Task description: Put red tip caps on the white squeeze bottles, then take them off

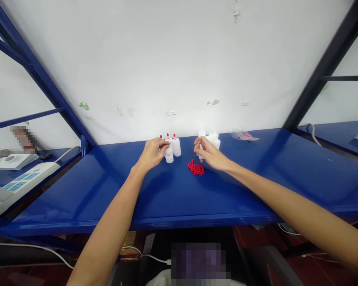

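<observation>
My left hand is closed in a pinch at the left group of small white bottles with red caps. Its fingertips meet close above a white bottle at the front; what they pinch is too small to make out. Over on the right, my right hand has its fingers curled around a white bottle, mostly hidden by them. More white bottles stand just behind that hand. A loose pile of small red caps lies on the blue table between my hands.
A clear plastic bag with red bits lies at the back right by the white wall. Blue frame posts rise at the left, a dark post at the right. A white power strip is beyond the table's left edge.
</observation>
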`<state>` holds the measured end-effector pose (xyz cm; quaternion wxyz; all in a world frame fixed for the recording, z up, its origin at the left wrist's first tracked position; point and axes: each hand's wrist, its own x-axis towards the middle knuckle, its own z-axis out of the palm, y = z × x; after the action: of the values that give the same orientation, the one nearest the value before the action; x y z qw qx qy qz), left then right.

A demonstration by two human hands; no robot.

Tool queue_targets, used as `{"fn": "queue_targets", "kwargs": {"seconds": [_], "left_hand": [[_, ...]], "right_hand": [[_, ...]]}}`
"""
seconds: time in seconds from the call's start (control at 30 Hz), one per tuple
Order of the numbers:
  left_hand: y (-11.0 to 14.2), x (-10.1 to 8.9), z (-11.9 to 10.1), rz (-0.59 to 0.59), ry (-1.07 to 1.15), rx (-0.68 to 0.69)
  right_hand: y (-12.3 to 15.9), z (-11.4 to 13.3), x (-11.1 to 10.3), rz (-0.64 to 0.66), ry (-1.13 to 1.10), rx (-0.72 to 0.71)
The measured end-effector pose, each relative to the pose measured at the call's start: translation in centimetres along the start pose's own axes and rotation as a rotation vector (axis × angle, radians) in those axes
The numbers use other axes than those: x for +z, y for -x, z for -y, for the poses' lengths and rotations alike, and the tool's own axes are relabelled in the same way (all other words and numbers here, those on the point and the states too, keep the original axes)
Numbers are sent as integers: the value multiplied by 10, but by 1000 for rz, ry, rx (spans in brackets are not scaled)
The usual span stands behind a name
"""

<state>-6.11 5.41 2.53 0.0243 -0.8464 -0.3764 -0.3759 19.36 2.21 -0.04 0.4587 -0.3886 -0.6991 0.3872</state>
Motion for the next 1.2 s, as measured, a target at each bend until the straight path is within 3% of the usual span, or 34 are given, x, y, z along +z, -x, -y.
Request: {"fn": "queue_targets", "kwargs": {"seconds": [0.17, 0.37, 0.5, 0.63, 0.73, 1.03, 1.2], "left_hand": [[2, 4, 1, 78, 0, -18], [0, 1, -8, -72, 146, -42], [1, 14, -34, -167, 274, 84], [6, 35, -73, -206, 354, 244], [10, 44, -91, -234, 372, 299], [16, 52, -85, -179, 377, 264], [18, 59, -83, -104, 441, 221]], "right_hand": [[-1, 7, 0, -15, 114, 51], [2, 5, 4, -21, 84, -9], [7, 10, 6, -35, -5, -35], [13, 14, 5, 78, -89, -69], [16, 12, 4, 157, -80, -158], [19, 17, 1, 245, 150, -233], [19, 20, 1, 267, 146, -277]]}}
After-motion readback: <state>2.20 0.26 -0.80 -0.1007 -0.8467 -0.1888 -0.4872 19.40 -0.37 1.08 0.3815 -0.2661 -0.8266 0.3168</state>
